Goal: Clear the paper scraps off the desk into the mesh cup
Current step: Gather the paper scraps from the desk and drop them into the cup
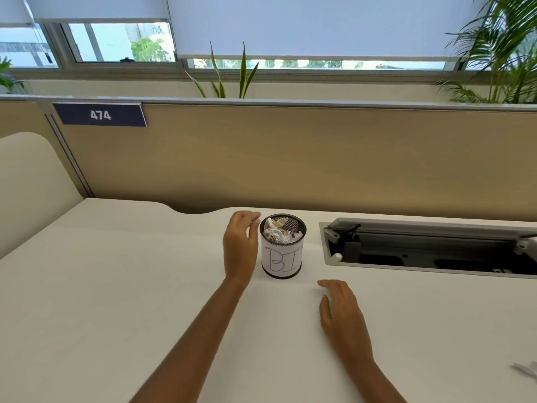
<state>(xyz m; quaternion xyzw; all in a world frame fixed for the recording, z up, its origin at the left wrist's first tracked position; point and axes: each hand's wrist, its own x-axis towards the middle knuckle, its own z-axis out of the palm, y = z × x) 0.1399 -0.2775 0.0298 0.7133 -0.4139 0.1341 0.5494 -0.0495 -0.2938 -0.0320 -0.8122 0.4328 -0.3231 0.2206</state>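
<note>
A black mesh cup (pixel 282 257) with a white paper label marked "BI" stands upright near the back of the white desk (pixel 116 286). Crumpled white paper scraps (pixel 278 231) fill its top. My left hand (pixel 240 245) hovers just left of the cup's rim, fingers apart and loosely curled, holding nothing. Flat on the desk, in front and to the right of the cup, rests my right hand (pixel 343 315), empty. A white paper scrap (pixel 526 371) lies at the desk's far right edge of view, partly cut off.
An open cable tray (pixel 430 248) is sunk into the desk right of the cup. A tan partition (pixel 290 158) with a "474" sign (pixel 100 114) closes the back. A cream side panel (pixel 32 181) stands at the left. Plants sit behind the partition.
</note>
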